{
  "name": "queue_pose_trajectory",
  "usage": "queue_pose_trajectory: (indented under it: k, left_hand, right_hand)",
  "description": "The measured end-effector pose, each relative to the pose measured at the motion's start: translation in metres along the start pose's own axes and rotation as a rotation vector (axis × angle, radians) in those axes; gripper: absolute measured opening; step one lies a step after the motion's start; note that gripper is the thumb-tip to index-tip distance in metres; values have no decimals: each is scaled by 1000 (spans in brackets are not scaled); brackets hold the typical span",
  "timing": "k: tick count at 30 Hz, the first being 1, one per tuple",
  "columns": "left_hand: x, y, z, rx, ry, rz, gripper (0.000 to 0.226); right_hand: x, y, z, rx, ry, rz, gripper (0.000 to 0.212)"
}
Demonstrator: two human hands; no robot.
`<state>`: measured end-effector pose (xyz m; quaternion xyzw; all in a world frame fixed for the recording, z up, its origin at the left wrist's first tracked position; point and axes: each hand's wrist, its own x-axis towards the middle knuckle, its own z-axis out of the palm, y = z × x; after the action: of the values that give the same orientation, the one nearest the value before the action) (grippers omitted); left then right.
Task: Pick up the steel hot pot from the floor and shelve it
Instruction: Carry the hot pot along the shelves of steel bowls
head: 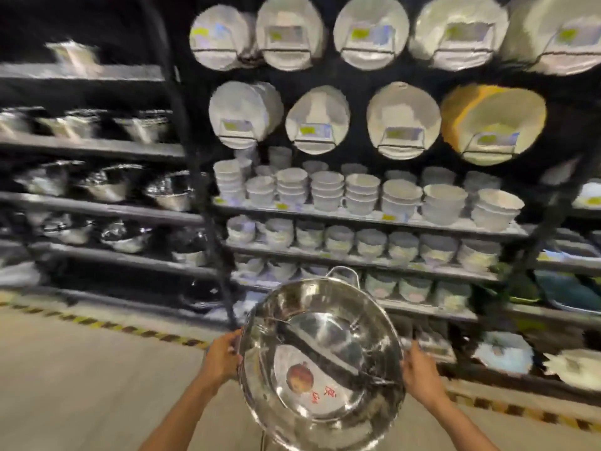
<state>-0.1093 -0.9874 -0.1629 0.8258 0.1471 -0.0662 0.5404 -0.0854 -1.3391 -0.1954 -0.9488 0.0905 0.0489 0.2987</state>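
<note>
The steel hot pot (320, 356) is wide, shiny and round, with a curved divider across its middle, a red sticker inside and a loop handle at its far rim. It is off the floor, held tilted toward me at the bottom centre. My left hand (222, 356) grips its left rim and my right hand (419, 369) grips its right rim. Black shelving stands just beyond the pot.
On the left, a black shelf unit (107, 209) carries steel pots and pans. Ahead, shelves of stacked white bowls (361, 193) sit under hanging white plates (318, 120). A yellow-black striped line (130, 328) marks the floor along the shelf base.
</note>
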Motion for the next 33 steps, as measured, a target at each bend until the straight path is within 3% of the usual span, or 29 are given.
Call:
queue_pose_trajectory:
  k: [4,7,12,16,19,23,27,33]
  left_hand:
    - [-17,-74,-136,-7,227,-109,43]
    - [-22,-121,-214,-10,369,-158,43]
    - [3,-184,-327,-91,486,-267,35]
    - [48,-221,-413,-108,552,-323,44]
    - [82,-245,-480,-95,567,-351,47]
    - [131,-275,-562,-61,560,-357,46]
    - [185,-310,-637,-27,505,-339,43]
    - [269,-381,-743,-8,351,-332,42]
  right_hand:
    - [10,-121,109,-30,-204,-124,8]
    - [24,-203,178,-4,-271,-198,31]
    - [58,-326,291,-47,-378,-313,28]
    - [81,-428,361,-80,-426,-355,20]
    - [94,-497,402,-72,-433,-388,24]
    - [109,-574,448,-80,-443,-378,14]
    - [114,-633,500,-63,-444,-304,19]
    - [102,-703,584,-59,-387,-142,9]
